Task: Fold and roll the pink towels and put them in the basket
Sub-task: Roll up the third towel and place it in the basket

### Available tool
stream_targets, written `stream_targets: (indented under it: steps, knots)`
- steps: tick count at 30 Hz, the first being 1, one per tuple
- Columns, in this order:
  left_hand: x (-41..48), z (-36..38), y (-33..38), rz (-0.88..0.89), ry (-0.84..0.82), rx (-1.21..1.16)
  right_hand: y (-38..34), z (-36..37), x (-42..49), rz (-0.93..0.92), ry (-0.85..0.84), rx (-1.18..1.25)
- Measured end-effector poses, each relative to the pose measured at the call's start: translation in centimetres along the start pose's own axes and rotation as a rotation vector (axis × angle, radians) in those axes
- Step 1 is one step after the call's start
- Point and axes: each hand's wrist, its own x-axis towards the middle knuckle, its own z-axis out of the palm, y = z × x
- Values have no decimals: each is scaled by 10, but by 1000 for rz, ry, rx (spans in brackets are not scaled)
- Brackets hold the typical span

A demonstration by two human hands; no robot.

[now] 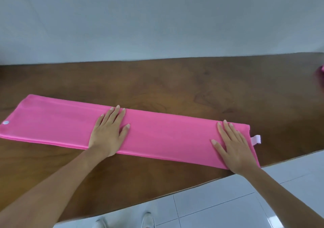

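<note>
Table [175, 87] of dark wood lies under the pink towel [166, 136], which is folded into a long narrow strip running left to right near the front edge. Left hand [108, 131] rests flat on the towel's middle, fingers straight and close together, gripping nothing. Right hand [235, 149] presses flat on the towel's right end, fingers likewise extended. A pale loop tag [256, 139] juts out just beyond the towel's right end; a white dot [6, 122] sits at its left end. No basket is visible.

Assessment: folding appears complete and the strip is being smoothed. Rolling comes next, which calls for curling one end over tightly and keeping the edges aligned.
</note>
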Motion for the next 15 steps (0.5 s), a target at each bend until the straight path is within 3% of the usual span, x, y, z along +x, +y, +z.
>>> stream_targets:
  steps: [10,15]
  knots:
    - [-15,-2,15,-182,11,-10,25,-9,21,-94,-43,-18]
    - [-42,4,29,-281,106,-50,32,-15,34,-119,-55,-59]
